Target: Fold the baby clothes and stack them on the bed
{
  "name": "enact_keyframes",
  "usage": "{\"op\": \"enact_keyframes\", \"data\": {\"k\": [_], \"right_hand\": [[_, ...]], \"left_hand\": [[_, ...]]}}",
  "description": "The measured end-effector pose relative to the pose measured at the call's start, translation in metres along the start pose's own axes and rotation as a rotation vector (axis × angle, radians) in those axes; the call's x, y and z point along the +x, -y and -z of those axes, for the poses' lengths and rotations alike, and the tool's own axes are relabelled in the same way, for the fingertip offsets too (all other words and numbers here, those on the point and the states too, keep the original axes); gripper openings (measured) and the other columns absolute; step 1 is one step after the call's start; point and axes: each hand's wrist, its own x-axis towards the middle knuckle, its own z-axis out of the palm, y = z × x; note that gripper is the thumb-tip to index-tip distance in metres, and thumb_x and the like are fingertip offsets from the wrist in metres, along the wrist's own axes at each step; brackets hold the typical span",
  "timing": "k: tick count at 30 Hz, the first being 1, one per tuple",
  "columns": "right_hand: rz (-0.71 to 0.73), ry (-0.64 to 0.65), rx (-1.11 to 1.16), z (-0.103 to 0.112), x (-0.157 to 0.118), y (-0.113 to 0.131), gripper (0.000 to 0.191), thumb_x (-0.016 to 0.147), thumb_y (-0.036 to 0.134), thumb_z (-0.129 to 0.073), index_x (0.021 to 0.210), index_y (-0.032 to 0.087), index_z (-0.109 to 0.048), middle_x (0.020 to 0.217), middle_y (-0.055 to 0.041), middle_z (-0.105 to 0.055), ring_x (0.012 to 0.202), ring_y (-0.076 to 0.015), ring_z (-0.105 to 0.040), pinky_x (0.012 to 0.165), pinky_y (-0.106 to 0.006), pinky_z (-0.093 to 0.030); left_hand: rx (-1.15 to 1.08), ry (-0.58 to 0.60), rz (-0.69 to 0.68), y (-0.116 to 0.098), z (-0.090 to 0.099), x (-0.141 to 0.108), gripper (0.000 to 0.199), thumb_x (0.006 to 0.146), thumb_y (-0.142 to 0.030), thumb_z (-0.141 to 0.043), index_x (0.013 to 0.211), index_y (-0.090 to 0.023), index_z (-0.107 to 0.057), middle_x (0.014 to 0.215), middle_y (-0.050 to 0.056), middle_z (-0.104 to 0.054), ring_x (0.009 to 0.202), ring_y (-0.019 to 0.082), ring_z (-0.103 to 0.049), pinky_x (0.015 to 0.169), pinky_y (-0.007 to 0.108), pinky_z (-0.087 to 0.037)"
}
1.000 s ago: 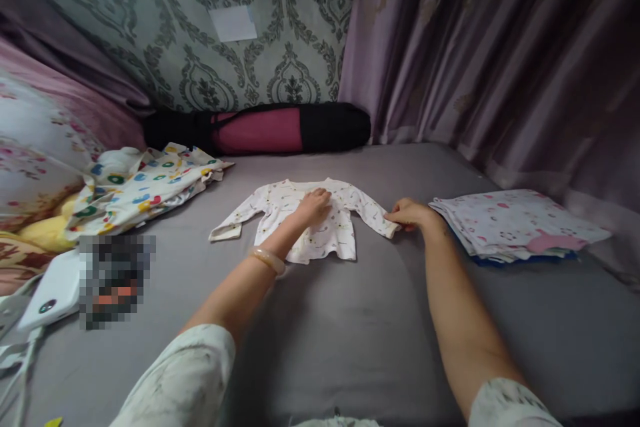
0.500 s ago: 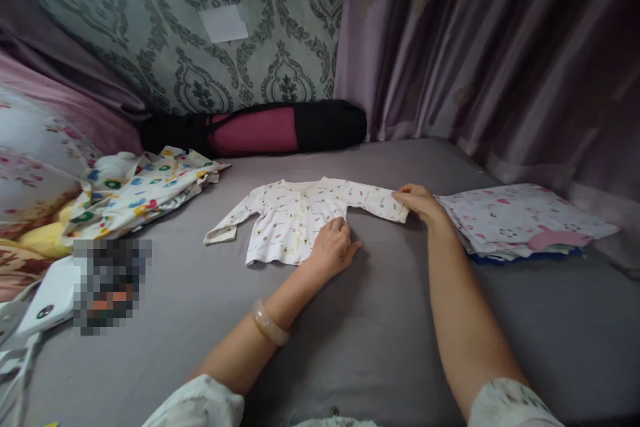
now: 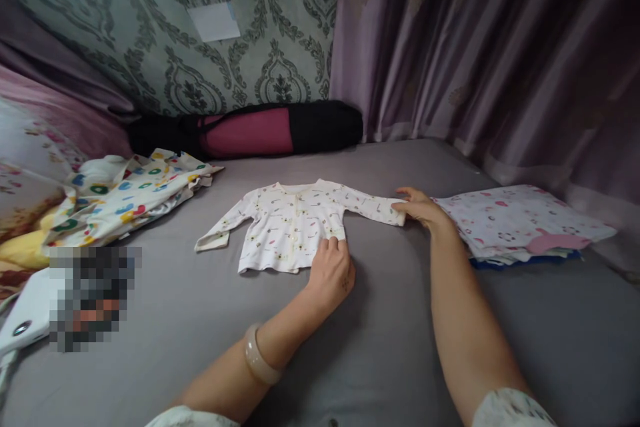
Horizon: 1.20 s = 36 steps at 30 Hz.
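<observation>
A small white baby shirt with a scattered print and a button front lies spread on the grey bed sheet. Its sleeves reach out to both sides. My left hand, a pale bangle on its wrist, is closed at the shirt's lower right corner, fingers curled over the hem; the thumb is hidden. Over at the right cuff is my right hand, its fingers apart, one resting on the sleeve end and another raised off it.
To the right lies a stack of folded clothes. At left are a colourful patterned garment, a white device with a cable and a blurred-out patch. A black and pink long bag lies along the wall, beside purple curtains.
My left hand has gone from lying flat on the shirt's front to closing at its lower corner. My right hand's fingers have parted at the cuff. The view has shifted slightly.
</observation>
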Motion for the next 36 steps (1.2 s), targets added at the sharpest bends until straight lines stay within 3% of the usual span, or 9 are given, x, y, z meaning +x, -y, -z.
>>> {"op": "enact_keyframes", "data": {"k": [8,10,13,16,20,23,26,31,36], "right_hand": [[0.188,-0.259,-0.141,0.001,0.026,-0.017,0.059,0.073,0.020,-0.067,0.130,0.016,-0.053,0.105,-0.0095,-0.067,0.084,-0.0179,-0.065,0.069,-0.025,-0.051],[0.181,-0.291,-0.183,0.002,0.033,-0.024,0.058,0.073,0.021,-0.068,0.129,0.016,-0.054,0.105,-0.0095,-0.067,0.086,-0.0187,-0.065,0.071,-0.026,-0.051],[0.171,-0.300,-0.230,0.003,0.038,-0.029,0.056,0.073,0.020,-0.067,0.127,0.015,-0.056,0.107,-0.0105,-0.068,0.089,-0.0194,-0.066,0.072,-0.027,-0.052],[0.177,-0.299,-0.305,0.005,0.036,-0.028,0.053,0.073,0.016,-0.064,0.126,0.016,-0.058,0.106,-0.0098,-0.069,0.089,-0.0187,-0.066,0.072,-0.025,-0.051],[0.129,-0.172,-0.431,0.004,0.030,-0.023,0.054,0.069,0.006,-0.061,0.122,0.013,-0.062,0.101,-0.0089,-0.071,0.080,-0.0165,-0.066,0.068,-0.022,-0.049],[0.115,-0.185,-0.468,0.001,0.028,-0.021,0.043,0.075,0.014,-0.061,0.117,0.013,-0.065,0.096,-0.0091,-0.071,0.077,-0.0169,-0.065,0.065,-0.022,-0.047],[0.103,-0.229,-0.495,0.000,0.027,-0.018,0.032,0.078,0.020,-0.061,0.109,0.016,-0.070,0.090,-0.0069,-0.071,0.075,-0.0168,-0.064,0.064,-0.023,-0.046],[0.217,-0.211,-0.420,0.004,0.021,-0.012,0.031,0.077,0.013,-0.055,0.104,0.018,-0.071,0.091,-0.0034,-0.071,0.072,-0.0131,-0.063,0.064,-0.020,-0.045],[0.125,-0.160,-0.706,0.003,0.007,-0.005,0.028,0.076,0.008,-0.055,0.095,0.018,-0.074,0.095,-0.0080,-0.072,0.085,-0.0194,-0.065,0.076,-0.027,-0.048]], "left_hand": [[-0.116,-0.027,0.056,0.001,0.005,0.004,0.018,0.094,-0.022,-0.035,0.091,-0.021,-0.053,0.091,0.009,-0.062,0.089,0.022,-0.059,0.078,0.034,-0.046],[-0.128,0.019,0.067,0.000,0.006,0.004,0.018,0.095,-0.023,-0.034,0.092,-0.021,-0.052,0.091,0.008,-0.063,0.087,0.020,-0.061,0.074,0.031,-0.046],[-0.111,0.095,0.058,0.001,0.006,0.004,0.015,0.092,-0.023,-0.038,0.091,-0.021,-0.053,0.091,0.009,-0.065,0.084,0.021,-0.063,0.068,0.030,-0.045],[-0.075,0.094,0.058,0.001,0.003,0.004,0.015,0.091,-0.023,-0.040,0.092,-0.020,-0.055,0.091,0.010,-0.066,0.086,0.022,-0.063,0.070,0.032,-0.046],[-0.067,0.105,0.049,-0.002,0.002,0.004,0.018,0.091,-0.034,-0.045,0.094,-0.020,-0.056,0.094,0.012,-0.065,0.092,0.025,-0.062,0.074,0.035,-0.046],[-0.069,0.108,0.037,-0.004,0.005,0.003,0.025,0.090,-0.042,-0.048,0.095,-0.018,-0.056,0.096,0.013,-0.063,0.095,0.028,-0.060,0.077,0.038,-0.046],[-0.052,0.102,0.029,-0.005,0.004,0.002,0.023,0.090,-0.038,-0.047,0.095,-0.018,-0.056,0.097,0.014,-0.062,0.095,0.029,-0.059,0.078,0.040,-0.046],[-0.027,0.076,0.023,-0.003,-0.002,0.003,0.018,0.090,-0.027,-0.042,0.094,-0.018,-0.058,0.093,0.013,-0.062,0.090,0.026,-0.060,0.077,0.038,-0.045],[-0.018,0.043,0.010,-0.004,-0.002,0.003,0.023,0.091,-0.034,-0.043,0.094,-0.017,-0.058,0.094,0.013,-0.062,0.091,0.027,-0.059,0.078,0.039,-0.045]]}}
